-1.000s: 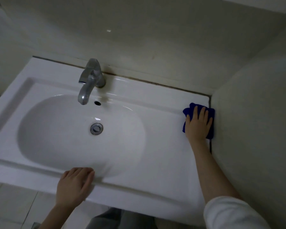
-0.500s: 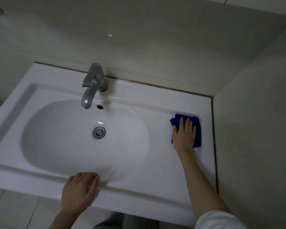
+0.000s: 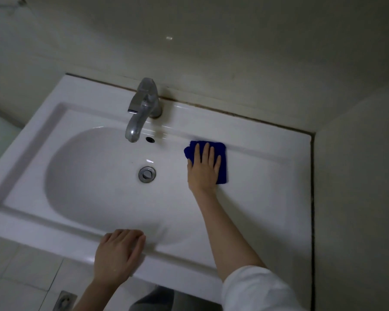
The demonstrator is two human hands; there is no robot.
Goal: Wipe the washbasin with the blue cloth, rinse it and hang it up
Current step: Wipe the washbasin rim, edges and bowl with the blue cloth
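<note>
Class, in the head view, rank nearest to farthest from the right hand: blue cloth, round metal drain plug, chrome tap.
1. Blue cloth, under the right hand.
2. Round metal drain plug, bowl centre, leftward.
3. Chrome tap, back rim.

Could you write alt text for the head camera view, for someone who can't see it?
A person's right hand presses a blue cloth flat on the white washbasin, right of the drain. The left hand rests on the front rim; a chrome tap stands behind.

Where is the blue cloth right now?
Head view: the blue cloth lies under the right hand on the washbasin, at the bowl's right edge, right of the drain and tap.
</note>
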